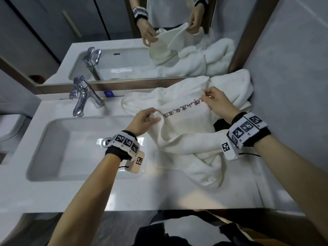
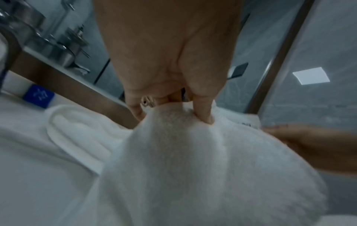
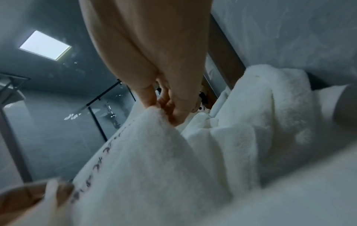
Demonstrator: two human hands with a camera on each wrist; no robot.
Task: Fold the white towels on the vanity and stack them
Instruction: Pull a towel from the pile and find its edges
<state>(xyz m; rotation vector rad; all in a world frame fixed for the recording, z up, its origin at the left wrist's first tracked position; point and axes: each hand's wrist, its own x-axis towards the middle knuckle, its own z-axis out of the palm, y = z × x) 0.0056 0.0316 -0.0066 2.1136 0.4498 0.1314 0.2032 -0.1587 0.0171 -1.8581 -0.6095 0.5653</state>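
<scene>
Your left hand and right hand each pinched the white towel's lettered edge taut above the surface, ready for folding.

**What the views hide or cut short**

The embroidered lettering along the held towel is too small to read, and its far end vanishes under the right hand. In the left wrist view, the towel's raised fold covers the fingertips of the left hand, and the right hand is cut off at the frame's edge. A dark object lies half buried under the towels. The tap is blurred.
</scene>
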